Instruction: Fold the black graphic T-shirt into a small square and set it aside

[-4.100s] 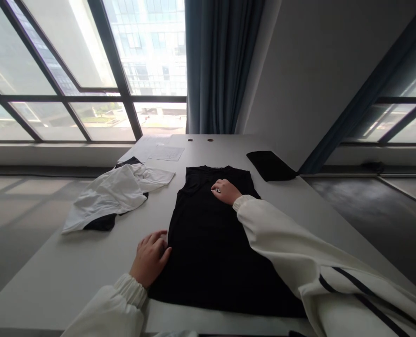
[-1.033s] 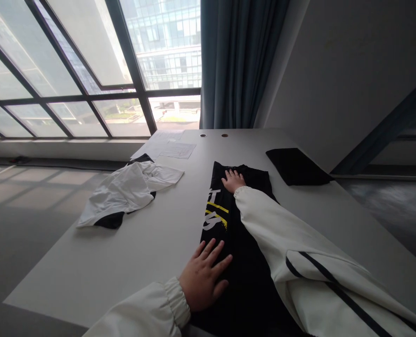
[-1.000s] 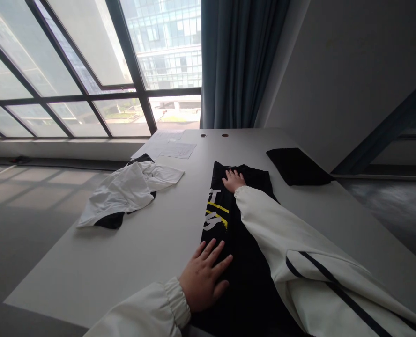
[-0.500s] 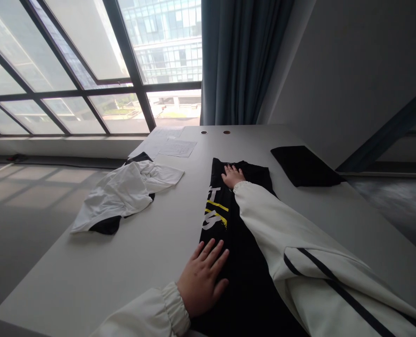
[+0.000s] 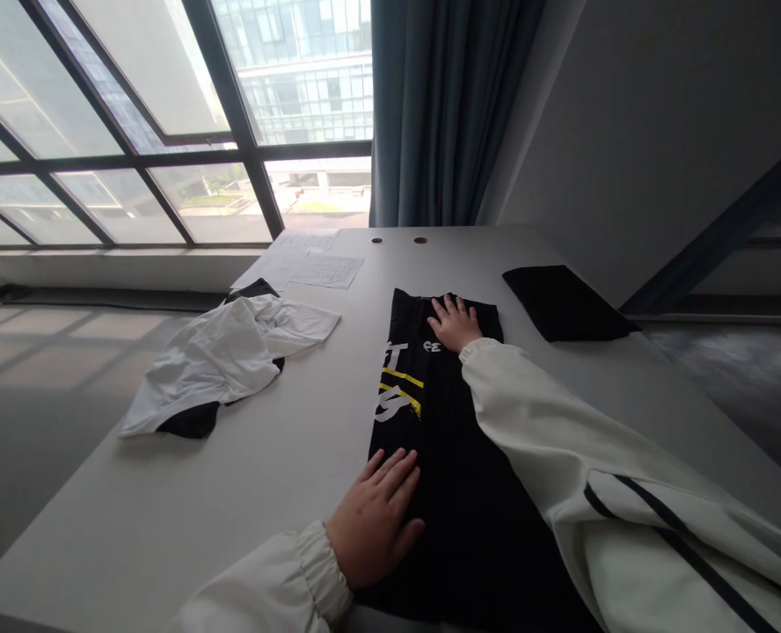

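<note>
A black garment point(image 5: 456, 466) with white and yellow print lies lengthwise in front of me, partly folded over along its left side. My left hand point(image 5: 377, 519) rests flat on its near left edge, fingers stretched out. Toward the far end, my right hand point(image 5: 455, 322) presses flat on the cloth with its fingers spread. A small white print shows just below that hand. Neither hand grips the fabric. My right sleeve hides part of the garment's right edge.
On the left of the white table point(image 5: 285, 475) lies a crumpled white and black garment point(image 5: 219, 352). A folded black cloth point(image 5: 565, 301) lies at the right. Papers point(image 5: 326, 271) and two cable holes are at the far end, near a blue curtain point(image 5: 443, 114).
My right hand has slid to the right across the garment, uncovering the small white print. My left hand stays flat in nearly the same place. The whole view has shifted slightly.
</note>
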`<state>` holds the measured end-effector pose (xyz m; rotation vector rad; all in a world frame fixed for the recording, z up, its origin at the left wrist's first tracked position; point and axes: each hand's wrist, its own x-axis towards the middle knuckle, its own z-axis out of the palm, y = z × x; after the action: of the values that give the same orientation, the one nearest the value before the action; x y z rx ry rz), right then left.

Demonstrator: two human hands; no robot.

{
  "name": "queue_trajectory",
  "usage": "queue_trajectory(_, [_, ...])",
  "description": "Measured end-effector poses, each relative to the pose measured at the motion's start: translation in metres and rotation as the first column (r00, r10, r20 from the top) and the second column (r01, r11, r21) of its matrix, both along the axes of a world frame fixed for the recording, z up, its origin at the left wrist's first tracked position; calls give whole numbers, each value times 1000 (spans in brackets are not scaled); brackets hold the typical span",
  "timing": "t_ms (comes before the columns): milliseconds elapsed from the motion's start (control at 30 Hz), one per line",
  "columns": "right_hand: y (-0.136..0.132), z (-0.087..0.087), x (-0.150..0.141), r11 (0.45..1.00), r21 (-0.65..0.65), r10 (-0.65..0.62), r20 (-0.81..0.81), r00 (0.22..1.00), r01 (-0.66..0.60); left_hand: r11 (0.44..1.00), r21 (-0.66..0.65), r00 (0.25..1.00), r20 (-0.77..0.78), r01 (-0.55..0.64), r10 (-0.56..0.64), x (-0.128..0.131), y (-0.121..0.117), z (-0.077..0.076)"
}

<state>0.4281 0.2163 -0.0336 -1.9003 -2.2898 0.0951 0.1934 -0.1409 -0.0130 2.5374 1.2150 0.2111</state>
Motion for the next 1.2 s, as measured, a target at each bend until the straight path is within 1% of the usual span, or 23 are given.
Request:
queue_trajectory(100, [-33,-7,65,1000,-7,6,-9,1000,-6,998,-51,1000,-16,20,-21,-5,-6,2])
queue_trajectory(200, [-79,-23,130,996,12,92,-50,994,-92,994,-89,998,-28,57,-60,-12,-14,2])
queue_trajectory(267, [-108,-34,161,993,52,112,-83,990,-108,993,-92,997,-26,74,-77,-17,-17,1])
queue_trajectory(333, [-130,-39,176,989,67,136,-123,983,-128,992,-89,995,-21,95,-97,-21,-18,1])
queue_trajectory(433, [-143,-37,176,988,60,147,-136,980,-140,984,-90,987,-24,156,-158,-26,-16,4])
queue_trajectory(600, [-143,-26,167,990,42,138,-142,980,-133,963,-103,966,-40,249,-254,-37,-13,9])
queue_trajectory(833, [-153,-22,164,987,104,142,-214,967,-122,952,-99,955,-45,288,-294,-47,-14,13])
queue_trajectory(967, [-159,-21,162,990,89,124,-232,965,-106,957,-74,959,-7,281,-282,-48,-18,20])
queue_trajectory(1033, [-159,-19,160,992,84,116,-238,964,-98,959,-74,961,24,275,-274,-41,-17,28])
queue_trajectory(1100, [-160,-16,159,992,90,108,-255,961,-87,955,-73,958,38,288,-286,-25,-11,37])
queue_trajectory(1133, [-160,-14,158,992,96,103,-274,956,-80,948,-59,950,39,312,-310,-12,-6,41])
queue_trajectory(1200, [-161,-9,157,994,98,77,-331,941,-47,923,-17,923,16,386,-385,24,7,49])
